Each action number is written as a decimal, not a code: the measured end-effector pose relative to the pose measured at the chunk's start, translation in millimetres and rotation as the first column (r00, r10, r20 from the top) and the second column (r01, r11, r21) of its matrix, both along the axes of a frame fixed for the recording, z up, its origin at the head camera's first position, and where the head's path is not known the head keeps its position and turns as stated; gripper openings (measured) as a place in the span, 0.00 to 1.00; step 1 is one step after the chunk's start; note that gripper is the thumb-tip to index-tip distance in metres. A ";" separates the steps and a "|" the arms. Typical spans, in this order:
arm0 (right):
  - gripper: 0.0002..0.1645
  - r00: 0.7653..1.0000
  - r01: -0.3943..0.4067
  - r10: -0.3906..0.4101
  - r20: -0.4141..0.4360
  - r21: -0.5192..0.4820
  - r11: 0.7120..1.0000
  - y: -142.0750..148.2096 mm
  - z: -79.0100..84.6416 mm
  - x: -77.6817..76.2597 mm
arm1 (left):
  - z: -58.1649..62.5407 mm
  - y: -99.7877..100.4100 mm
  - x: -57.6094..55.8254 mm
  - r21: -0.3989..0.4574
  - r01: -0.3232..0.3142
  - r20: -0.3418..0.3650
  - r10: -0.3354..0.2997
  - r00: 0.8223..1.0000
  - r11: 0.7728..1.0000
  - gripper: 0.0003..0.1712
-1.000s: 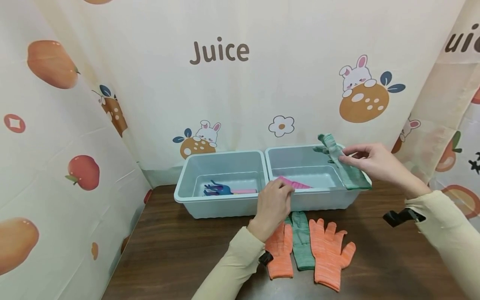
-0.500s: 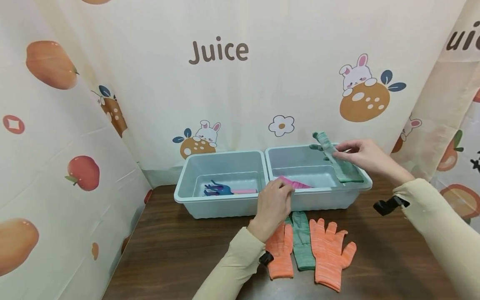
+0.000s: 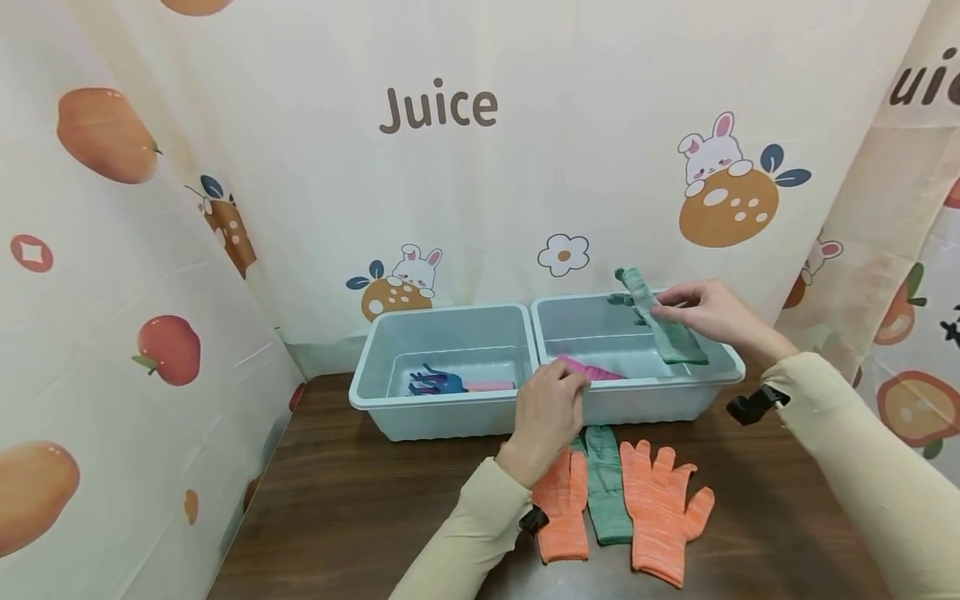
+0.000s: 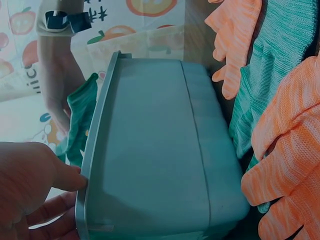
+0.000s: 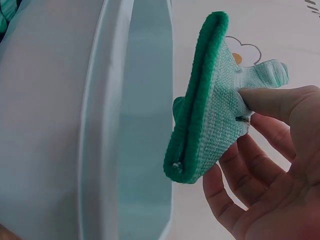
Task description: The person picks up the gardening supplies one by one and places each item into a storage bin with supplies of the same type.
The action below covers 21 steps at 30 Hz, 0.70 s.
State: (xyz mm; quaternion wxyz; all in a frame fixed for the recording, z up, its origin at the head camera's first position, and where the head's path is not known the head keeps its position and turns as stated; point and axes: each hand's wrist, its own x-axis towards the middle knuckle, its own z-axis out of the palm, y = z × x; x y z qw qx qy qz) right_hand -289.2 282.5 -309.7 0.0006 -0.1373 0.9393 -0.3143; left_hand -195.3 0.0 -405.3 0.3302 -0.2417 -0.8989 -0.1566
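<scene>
My right hand (image 3: 712, 312) pinches a green knitted glove (image 3: 663, 329) above the right light-blue bin (image 3: 645, 400). In the right wrist view the glove (image 5: 215, 110) hangs between thumb and fingers, its dark green cuff facing the camera. My left hand (image 3: 547, 408) holds the front rim of that bin near its left corner; the left wrist view shows the thumb (image 4: 67, 177) on one side of the rim and the fingers partly hidden behind it. Inside the bin, beside the left hand, lies a pink item (image 3: 592, 369), partly covered by the front wall.
The left bin (image 3: 442, 417) holds a blue hand rake with a pink handle (image 3: 450, 383). Two orange gloves (image 3: 660, 508) and a green glove (image 3: 607, 492) lie on the wooden table (image 3: 337, 508) before the right bin. A printed curtain (image 3: 465, 192) hangs behind.
My right hand has moved left with the green glove, bringing its cuff from over the bin's right edge to above the bin's inside. The left hand stays on the rim.
</scene>
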 end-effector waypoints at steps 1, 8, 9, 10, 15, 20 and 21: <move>0.28 1.000 0.001 -0.001 0.007 -0.004 1.000 -1.0 -0.8 -1.2 | 0.2 -0.2 0.0 -0.002 -0.002 -0.001 0.002 1.000 1.000 0.09; 0.29 1.000 0.001 -0.001 0.029 -0.004 1.000 -6.2 -8.0 -9.3 | 1.2 -1.3 1.5 -0.006 -0.009 0.012 0.009 1.000 1.000 0.09; 0.29 1.000 0.000 0.000 0.029 -0.004 1.000 -6.2 -9.8 -10.7 | 0.9 -1.3 1.6 -0.008 -0.011 0.013 0.011 1.000 1.000 0.09; 0.29 1.000 0.001 0.000 0.030 -0.005 1.000 -6.1 -11.4 -12.1 | 0.9 -1.6 2.0 -0.010 -0.011 0.014 0.011 1.000 1.000 0.10; 0.30 1.000 -0.007 0.007 0.030 -0.001 1.000 -4.9 -14.9 -14.4 | 0.9 -1.1 1.6 -0.011 -0.002 0.017 0.002 1.000 1.000 0.09; 0.30 0.999 -0.005 0.005 0.033 0.002 1.000 -6.9 -13.8 -15.6 | 1.3 -0.4 0.4 0.012 0.004 0.016 -0.004 1.000 1.000 0.10; 0.30 0.999 -0.006 0.006 0.032 0.001 1.000 -7.4 -13.8 -15.8 | 1.2 -0.4 0.3 0.015 0.004 0.018 -0.005 1.000 1.000 0.10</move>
